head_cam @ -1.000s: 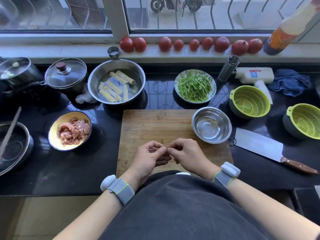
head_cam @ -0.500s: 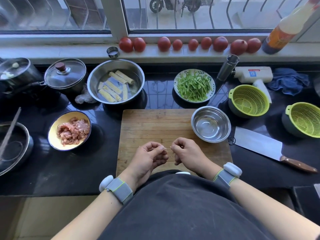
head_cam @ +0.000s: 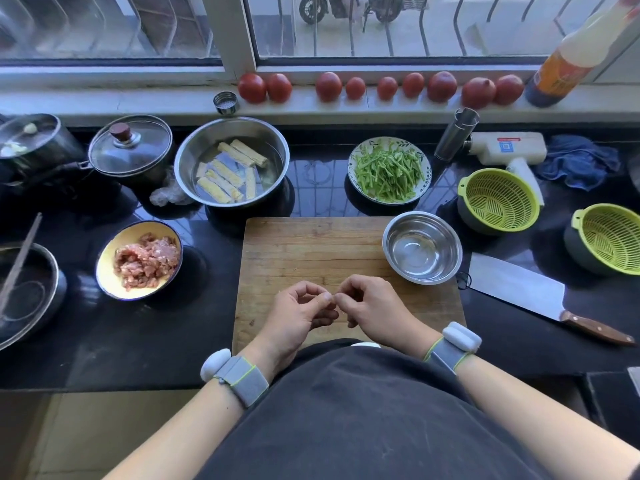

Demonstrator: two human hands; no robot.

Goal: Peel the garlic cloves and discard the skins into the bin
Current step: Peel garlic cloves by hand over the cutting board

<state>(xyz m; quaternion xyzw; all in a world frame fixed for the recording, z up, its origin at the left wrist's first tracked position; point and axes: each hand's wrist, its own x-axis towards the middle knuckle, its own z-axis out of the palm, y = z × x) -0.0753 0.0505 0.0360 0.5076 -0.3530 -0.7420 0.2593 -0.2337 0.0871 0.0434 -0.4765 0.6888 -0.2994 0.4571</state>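
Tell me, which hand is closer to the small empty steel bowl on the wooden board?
Right. The right hand sits just below and left of the small empty steel bowl; the left hand lies farther left, fingertips meeting the right's.

Black glossy countertop (head_cam: 194,327) carries everything. Centre: wooden cutting board (head_cam: 311,251), small steel bowl (head_cam: 422,247) overlapping its right edge. Right: cleaver (head_cam: 519,289), two green colanders (head_cam: 498,199) (head_cam: 609,237), blue cloth (head_cam: 581,161), white handheld appliance (head_cam: 505,150). Back: plate of green vegetable strips (head_cam: 389,169), steel bowl of soaking yellow sticks (head_cam: 231,161). Left: lidded pot (head_cam: 130,147), yellow bowl of minced meat (head_cam: 138,259), steel bowl with chopsticks (head_cam: 24,289).
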